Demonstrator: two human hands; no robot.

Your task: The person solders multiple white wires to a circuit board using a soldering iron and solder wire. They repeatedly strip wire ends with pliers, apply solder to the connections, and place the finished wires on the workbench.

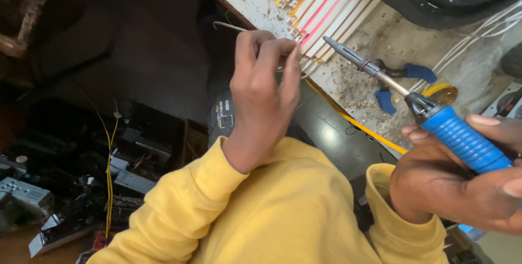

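Soldering looks in hand: the left hand [263, 87] pinches a thin wire at the ends of the LED strips [326, 11] on the counter [391, 41], the right hand [462, 185] grips a blue-handled soldering iron [413, 98], whose tip must meet that joint precisely.

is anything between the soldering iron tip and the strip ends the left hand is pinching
Nothing visible stands between them. The soldering iron in the right hand has its tip in open air just right of the light strips, whose ends the left hand pinches. The blue-handled pliers lie beneath the shaft, not in the way.
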